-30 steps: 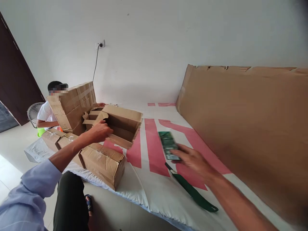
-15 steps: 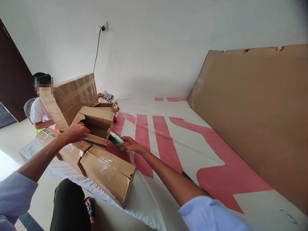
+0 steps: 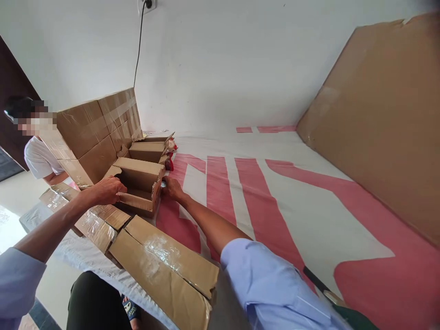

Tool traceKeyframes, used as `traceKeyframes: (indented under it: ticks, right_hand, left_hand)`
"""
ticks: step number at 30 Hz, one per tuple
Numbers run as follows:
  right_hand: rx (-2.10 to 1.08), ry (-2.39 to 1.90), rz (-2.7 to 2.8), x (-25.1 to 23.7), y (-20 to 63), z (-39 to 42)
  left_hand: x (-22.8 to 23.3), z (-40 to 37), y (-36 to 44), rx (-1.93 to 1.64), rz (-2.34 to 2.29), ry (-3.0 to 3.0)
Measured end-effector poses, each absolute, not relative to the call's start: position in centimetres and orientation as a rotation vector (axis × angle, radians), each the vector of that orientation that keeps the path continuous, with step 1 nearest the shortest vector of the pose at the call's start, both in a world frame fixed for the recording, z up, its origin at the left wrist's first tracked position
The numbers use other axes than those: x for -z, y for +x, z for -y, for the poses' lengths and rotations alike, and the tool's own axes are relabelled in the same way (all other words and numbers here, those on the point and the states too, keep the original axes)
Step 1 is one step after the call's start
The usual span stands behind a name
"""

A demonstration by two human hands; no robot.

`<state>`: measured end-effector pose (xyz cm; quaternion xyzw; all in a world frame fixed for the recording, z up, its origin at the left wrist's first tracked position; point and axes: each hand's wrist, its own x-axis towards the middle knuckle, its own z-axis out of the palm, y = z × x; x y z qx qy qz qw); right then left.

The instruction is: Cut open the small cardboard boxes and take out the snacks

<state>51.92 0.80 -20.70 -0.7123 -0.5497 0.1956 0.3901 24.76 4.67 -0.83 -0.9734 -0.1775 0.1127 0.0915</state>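
Now pressed against open carton's right end: right hand, closure indeterminate, green packet no longer visible. Left hand clasping carton's near flap.

Brown cardboard boxes (shiny clear tape), white sheet with pink stripes, pale blue sleeves

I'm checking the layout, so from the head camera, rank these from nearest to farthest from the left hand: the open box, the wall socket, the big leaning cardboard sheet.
1. Open box: under the left hand, which grips its near flap.
2. Wall socket: top edge, on the wall above the boxes.
3. Leaning cardboard sheet: far right, against the wall.
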Motion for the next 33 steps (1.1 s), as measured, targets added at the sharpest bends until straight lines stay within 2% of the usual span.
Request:
traceKeyframes:
  ticks: [4,8,12,16,20,23,28,33]
  right_hand:
    - [-0.484,-1.882,1.28,19.7,52.3,-1.5]
    - [-0.475,-1.884,1.244,17.7,52.6,1.7]
    - [-0.474,-1.857,1.237,15.8,52.5,10.1]
    - [-0.447,-1.744,1.245,15.5,51.7,22.2]
    - [-0.275,-1.744,1.126,17.7,51.5,33.5]
    - [-0.12,-1.825,1.07,20.7,52.3,38.3]
    - [0.044,-1.872,1.102,25.0,53.6,39.7]
    - [0.098,-1.917,1.207,26.3,53.8,39.4]
  left_hand:
    - [1.9,-5.3,26.4,-0.4,0.634,-2.805]
    - [2.6,-5.2,27.9,-0.477,0.676,-2.759]
    - [3.7,-4.5,29.0,-0.495,0.685,-2.808]
    - [5.0,-3.6,30.2,-0.475,0.748,-2.81]
    - [5.5,-3.9,31.7,-0.429,0.856,-2.775]
    - [5.2,-4.6,33.1,-0.403,0.882,-2.758]
    - [5.2,-5.7,35.4,-0.346,0.949,-2.725]
    - [5.5,-7.5,37.3,-0.274,1.045,-2.688]
